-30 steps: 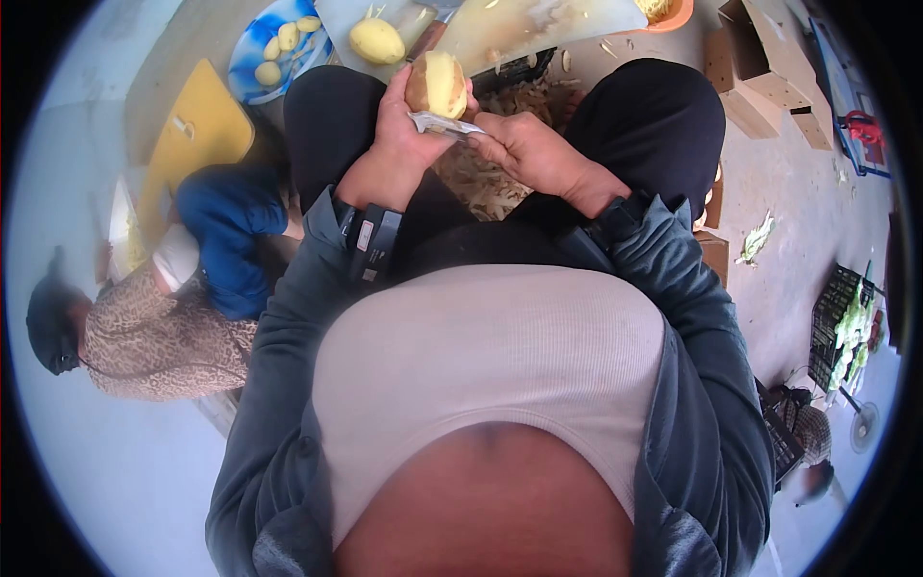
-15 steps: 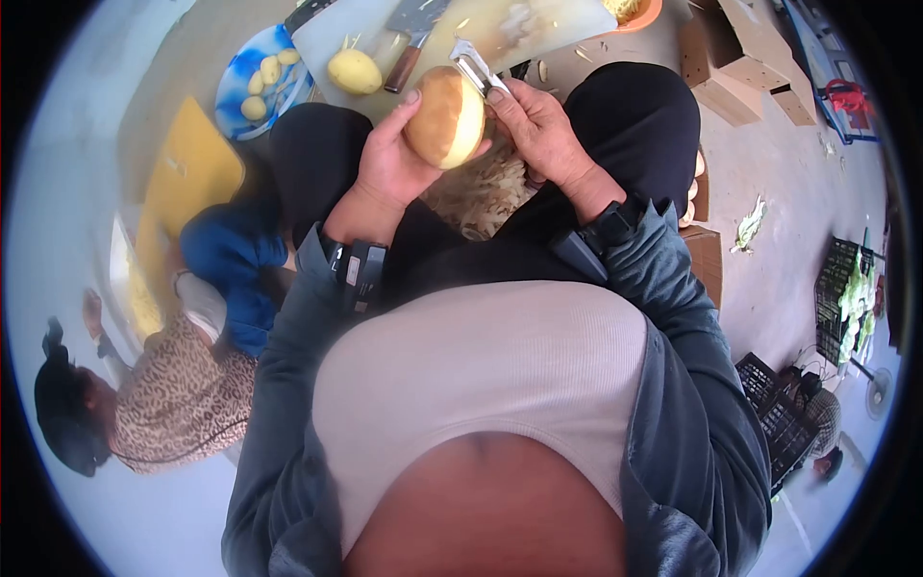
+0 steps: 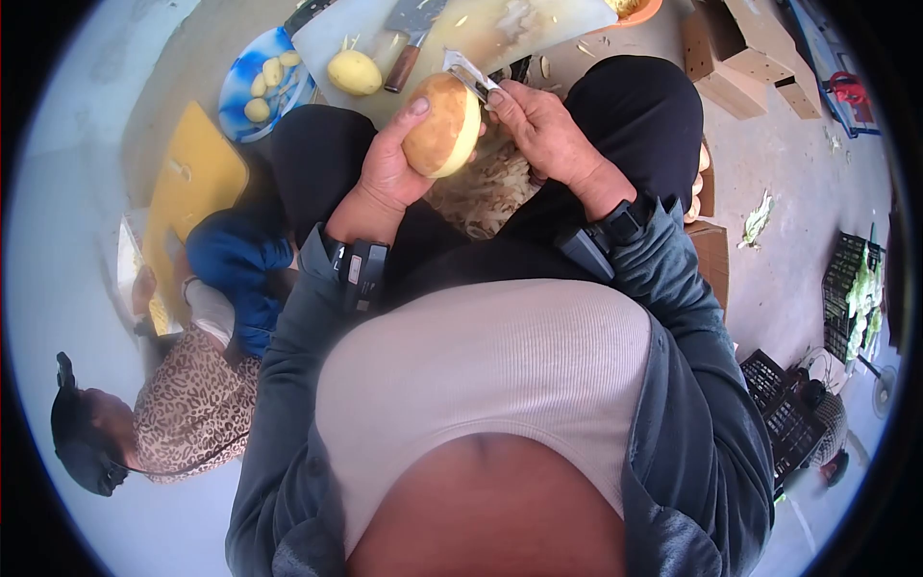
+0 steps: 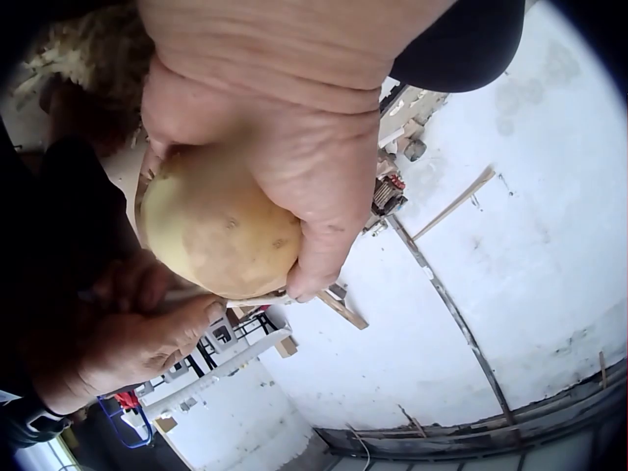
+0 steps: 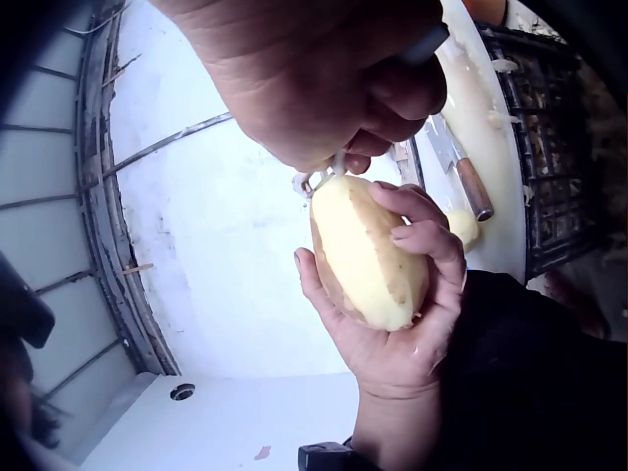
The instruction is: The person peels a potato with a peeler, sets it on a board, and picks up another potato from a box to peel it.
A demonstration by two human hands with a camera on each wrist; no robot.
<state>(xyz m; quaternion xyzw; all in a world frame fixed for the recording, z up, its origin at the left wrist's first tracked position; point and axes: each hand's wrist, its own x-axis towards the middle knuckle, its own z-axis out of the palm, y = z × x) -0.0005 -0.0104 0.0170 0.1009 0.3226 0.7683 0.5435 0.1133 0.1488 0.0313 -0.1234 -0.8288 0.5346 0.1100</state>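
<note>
A large potato [image 3: 437, 130], part brown skin and part bare pale flesh, sits in my left hand [image 3: 392, 162], fingers and thumb wrapped round its sides. My right hand [image 3: 550, 133] grips a peeler [image 3: 469, 71], whose head is right at the far end of the potato. From the right wrist, a long peeled strip shows down the potato [image 5: 368, 257], with skin on either side. The left wrist view shows the potato [image 4: 221, 231] under the left palm, the right hand [image 4: 147, 343] close beside it.
Beyond the hands, a cutting board [image 3: 510, 38] bears a peeled potato [image 3: 354, 73] and a cleaver [image 3: 406, 60]. Left of it stands a blue-and-white basin [image 3: 231, 96] with several small peeled potatoes. Peelings [image 3: 486, 192] lie between the knees. Another person [image 3: 183, 404] sits at the left; cardboard boxes [image 3: 726, 58] stand right.
The peeler has gone from the potato's near end, a second ago, up to its far end. The potato has been turned in the left hand, and the peeler head has come down onto its tip.
</note>
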